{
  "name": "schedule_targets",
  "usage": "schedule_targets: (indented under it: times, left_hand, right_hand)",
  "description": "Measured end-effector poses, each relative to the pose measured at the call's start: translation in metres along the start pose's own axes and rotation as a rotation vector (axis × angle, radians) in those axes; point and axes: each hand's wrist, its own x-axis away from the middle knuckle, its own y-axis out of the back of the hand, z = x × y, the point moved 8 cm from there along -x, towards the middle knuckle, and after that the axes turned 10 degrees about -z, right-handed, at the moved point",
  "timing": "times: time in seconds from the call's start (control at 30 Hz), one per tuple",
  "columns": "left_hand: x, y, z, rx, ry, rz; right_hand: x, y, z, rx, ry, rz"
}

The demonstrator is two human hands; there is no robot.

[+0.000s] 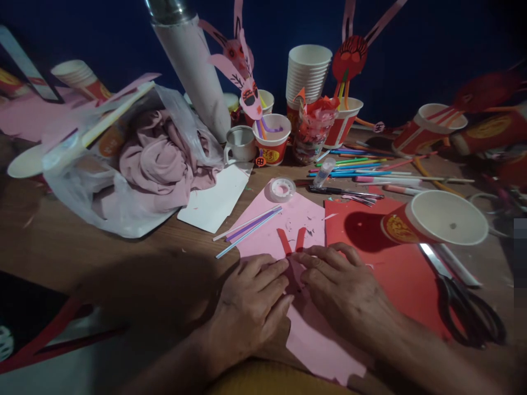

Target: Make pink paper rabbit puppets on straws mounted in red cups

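My left hand and my right hand lie side by side on a pink paper sheet near the table's front edge. Their fingertips meet over a small red paper cutout with two strips that spread in a V. Both hands press down on its lower part, fingers bent and close together. The cutout's base is hidden under the fingers. A red paper sheet lies right of the pink one, partly under my right wrist.
A tipped red paper cup and scissors lie at the right. A tape roll, straws, pens, a cup stack and paper crafts stand behind. A plastic bag with pink cloth fills the left.
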Motion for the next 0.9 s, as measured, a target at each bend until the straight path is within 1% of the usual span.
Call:
schedule_targets:
  times: [0.07, 0.17, 0.33, 0.47, 0.6, 0.73, 0.9]
  left_hand:
    - [0.0, 0.0, 0.0, -0.004, 0.001, -0.01]
    - [-0.001, 0.0, 0.0, -0.016, 0.003, -0.017]
    - [-0.002, -0.001, 0.0, -0.019, 0.009, -0.016]
    - [-0.002, -0.002, 0.0, -0.003, 0.016, -0.007]
    - [-0.002, -0.001, -0.001, 0.011, 0.014, -0.018]
    - [-0.003, -0.002, -0.001, 0.009, 0.013, 0.001]
    - [-0.004, -0.002, -0.002, -0.015, 0.007, -0.001]
  right_hand:
    - [0.0, -0.005, 0.001, 0.005, 0.013, 0.024]
    - [-0.002, -0.007, 0.001, 0.016, 0.03, 0.012]
    - [0.002, -0.001, -0.001, 0.007, 0.035, -0.036]
    - [0.016, 0.002, -0.007, 0.074, -0.001, -0.051]
    - [0.026, 0.0, -0.005, 0.093, -0.006, -0.039]
    - [0.026, -0.003, -0.004, 0.107, -0.006, 0.008]
    - [0.025, 0.0, -0.008, 0.079, -0.026, -0.023]
